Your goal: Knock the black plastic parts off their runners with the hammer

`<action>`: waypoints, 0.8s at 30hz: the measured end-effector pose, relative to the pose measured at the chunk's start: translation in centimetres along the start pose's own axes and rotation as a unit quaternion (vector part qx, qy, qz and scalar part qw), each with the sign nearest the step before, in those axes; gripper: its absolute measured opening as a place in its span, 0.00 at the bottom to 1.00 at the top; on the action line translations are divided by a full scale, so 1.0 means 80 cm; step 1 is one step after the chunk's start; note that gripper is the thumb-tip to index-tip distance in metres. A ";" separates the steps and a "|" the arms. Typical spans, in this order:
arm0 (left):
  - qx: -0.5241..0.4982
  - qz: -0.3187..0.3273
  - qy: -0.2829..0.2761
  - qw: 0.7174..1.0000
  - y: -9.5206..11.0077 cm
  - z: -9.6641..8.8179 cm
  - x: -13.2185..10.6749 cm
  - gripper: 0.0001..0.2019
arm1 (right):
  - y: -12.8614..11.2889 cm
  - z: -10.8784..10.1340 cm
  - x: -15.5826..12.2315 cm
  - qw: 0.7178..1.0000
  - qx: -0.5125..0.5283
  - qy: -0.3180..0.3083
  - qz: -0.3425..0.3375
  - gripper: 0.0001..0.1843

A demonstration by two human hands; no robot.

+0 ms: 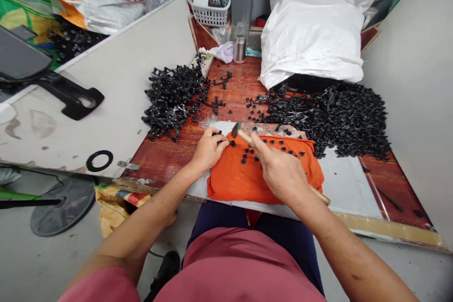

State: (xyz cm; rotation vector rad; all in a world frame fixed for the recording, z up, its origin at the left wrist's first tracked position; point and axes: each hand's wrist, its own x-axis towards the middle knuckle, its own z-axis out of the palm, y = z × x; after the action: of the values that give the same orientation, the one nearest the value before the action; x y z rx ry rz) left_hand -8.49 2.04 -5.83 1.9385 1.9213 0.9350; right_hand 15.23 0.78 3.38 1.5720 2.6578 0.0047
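Note:
My right hand (283, 172) is closed round the wooden handle of a small hammer (244, 135), its dark head raised over the far left part of an orange cloth (226, 177). Fingers pinched together, my left hand (209, 148) rests at the cloth's left edge and grips a small black plastic part (218, 135), mostly covered by the fingers. Beside those fingertips stands a round black plug-like piece (232, 143). Several similar black pieces (252, 151) are scattered over the cloth, some partly behind my right hand.
A heap of branched black parts (173, 96) lies to the left on the red-brown table (233, 80). A larger pile of small black pieces (350, 113) spreads at the right, below a white sack (311, 33). Behind stand a metal flask (239, 48) and a grey basket (211, 15).

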 end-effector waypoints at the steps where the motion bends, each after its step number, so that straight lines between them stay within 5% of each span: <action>1: -0.001 -0.001 0.001 1.000 0.000 0.000 0.000 0.09 | -0.001 0.001 0.000 1.000 -0.007 -0.016 -0.007 0.33; 10: -0.035 -0.018 -0.003 0.999 0.005 -0.002 0.000 0.08 | -0.004 0.006 0.004 1.000 0.012 -0.014 -0.024 0.31; 13: -0.142 -0.062 -0.028 0.987 0.007 -0.013 0.004 0.08 | 0.012 0.001 -0.006 0.994 0.100 0.038 -0.017 0.32; 15: -0.294 -0.133 -0.061 0.945 0.007 -0.027 0.006 0.12 | 0.031 0.000 -0.023 0.982 0.170 0.085 0.012 0.31; 18: -0.520 -0.219 -0.101 0.819 0.006 -0.048 0.005 0.17 | 0.071 0.008 -0.065 0.970 0.194 0.125 0.080 0.29; 20: -0.594 -0.239 -0.114 0.760 0.007 -0.058 0.004 0.18 | 0.105 0.021 -0.100 0.961 0.178 0.152 0.146 0.29; 22: -0.615 -0.250 -0.132 0.736 0.010 -0.062 0.003 0.19 | 0.141 0.038 -0.135 0.956 0.144 0.147 0.210 0.31; 24: -0.600 -0.255 -0.140 0.745 0.013 -0.068 0.007 0.18 | 0.174 0.056 -0.165 0.948 0.092 0.129 0.275 0.32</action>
State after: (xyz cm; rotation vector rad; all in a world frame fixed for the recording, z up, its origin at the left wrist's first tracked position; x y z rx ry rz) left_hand -10.96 1.11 -0.88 0.6676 1.0168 1.1485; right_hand 33.98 -4.17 -0.11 2.4812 2.3366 -0.0174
